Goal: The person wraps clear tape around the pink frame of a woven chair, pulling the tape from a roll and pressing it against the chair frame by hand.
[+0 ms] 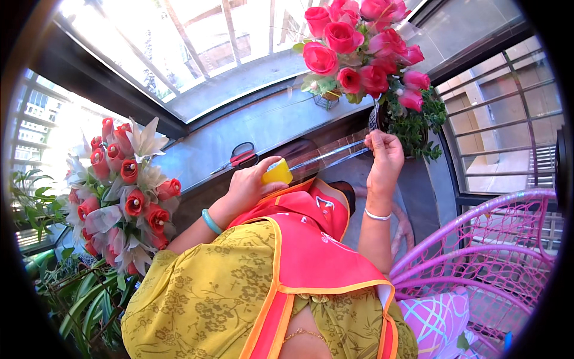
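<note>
My left hand [251, 180] is wrapped round a small yellow roll [277, 173], which looks like a roll of tape. A clear, glossy strip of tape [332, 154] stretches from it to my right hand [384, 152], slanting up to the right. My right fingers pinch the strip's far end. Just beyond my left hand, scissors [242, 155] with red and black handles lie on the ledge, blades pointing left. The strip passes above my lap and the red apron [326, 257] with orange edging.
Red artificial roses [128, 173] with pale petals stand on the left above green plants [89, 305]. A pink rose bouquet [359, 54] rises at the far right beside a leafy potted plant [418, 122]. A pink woven chair [484, 245] is at my right. Barred windows [197, 36] surround the ledge.
</note>
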Motion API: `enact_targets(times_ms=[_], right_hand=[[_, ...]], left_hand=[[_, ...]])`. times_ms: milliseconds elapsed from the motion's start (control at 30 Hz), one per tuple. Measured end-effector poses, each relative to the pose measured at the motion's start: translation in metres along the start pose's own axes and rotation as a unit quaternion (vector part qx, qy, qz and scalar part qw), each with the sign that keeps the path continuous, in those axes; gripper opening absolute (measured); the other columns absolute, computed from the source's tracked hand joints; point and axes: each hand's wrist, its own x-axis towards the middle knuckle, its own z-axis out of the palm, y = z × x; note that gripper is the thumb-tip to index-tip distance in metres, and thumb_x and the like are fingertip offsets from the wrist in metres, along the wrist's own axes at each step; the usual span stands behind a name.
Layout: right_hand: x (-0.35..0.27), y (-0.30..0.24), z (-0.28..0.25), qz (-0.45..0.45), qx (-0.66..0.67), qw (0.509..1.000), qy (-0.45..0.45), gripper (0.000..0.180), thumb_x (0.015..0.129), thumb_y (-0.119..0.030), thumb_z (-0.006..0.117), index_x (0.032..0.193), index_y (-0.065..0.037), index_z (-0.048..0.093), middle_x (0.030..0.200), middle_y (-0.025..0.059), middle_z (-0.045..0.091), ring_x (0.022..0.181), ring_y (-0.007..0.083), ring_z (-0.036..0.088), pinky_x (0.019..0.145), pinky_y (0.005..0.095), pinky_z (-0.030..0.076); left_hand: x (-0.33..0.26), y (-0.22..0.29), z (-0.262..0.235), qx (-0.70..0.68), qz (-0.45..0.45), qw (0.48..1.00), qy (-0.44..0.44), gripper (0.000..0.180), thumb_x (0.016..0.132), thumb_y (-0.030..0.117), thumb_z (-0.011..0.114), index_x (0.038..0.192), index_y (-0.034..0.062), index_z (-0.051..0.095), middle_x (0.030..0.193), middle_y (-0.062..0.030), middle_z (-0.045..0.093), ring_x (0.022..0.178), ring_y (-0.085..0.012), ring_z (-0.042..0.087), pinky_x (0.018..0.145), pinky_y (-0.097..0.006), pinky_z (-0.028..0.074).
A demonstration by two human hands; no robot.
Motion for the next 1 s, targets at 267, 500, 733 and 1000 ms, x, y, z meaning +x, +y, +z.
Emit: enact_targets(times_ms=[267,500,733,1000], right_hand=[[0.007,0.0,0.007,-0.049,-0.012,0.998,0.024,0.011,0.083,-0.007,0.063,0.085,0.0,0.055,0.084,0.0075,0.061,0.071,0.0106,0.057,0.069,0.0233,0.049],[0.035,0.004,-0.023,-0.023,0.015,0.995,0.092,0.013,0.082,-0.009,0.064,0.084,0.001,0.055,0.079,0.0071,0.061,0.069,0.0103,0.057,0.066,0.0205,0.049],[0.039,0.03,-0.028,-0.005,0.033,0.993,0.114,0.012,0.082,-0.008,0.064,0.083,0.001,0.056,0.077,0.0079,0.06,0.065,0.0113,0.055,0.062,0.0211,0.045],[0.036,0.098,0.004,0.125,0.109,0.975,0.145,0.007,0.081,-0.005,0.063,0.08,-0.001,0.057,0.072,0.0058,0.06,0.06,0.0096,0.056,0.059,0.0201,0.049]], left_hand=[[0.009,-0.013,-0.01,0.085,-0.097,0.99,-0.053,0.054,0.07,0.049,0.068,0.105,0.0097,0.058,0.078,-0.013,0.064,0.072,-0.0284,0.063,0.059,-0.036,0.048],[-0.005,-0.02,-0.027,-0.211,-0.073,0.967,-0.12,0.053,0.071,0.039,0.071,0.113,0.0106,0.056,0.09,-0.012,0.065,0.078,-0.0259,0.063,0.068,-0.034,0.048],[0.004,-0.046,-0.031,0.146,-0.081,0.986,0.027,0.047,0.069,0.044,0.069,0.102,0.0119,0.062,0.084,-0.0125,0.064,0.072,-0.0306,0.062,0.06,-0.038,0.049],[0.019,-0.122,-0.036,0.24,-0.054,0.961,0.125,0.046,0.068,0.044,0.068,0.095,0.0076,0.063,0.082,-0.0103,0.064,0.074,-0.0285,0.062,0.063,-0.037,0.048]])
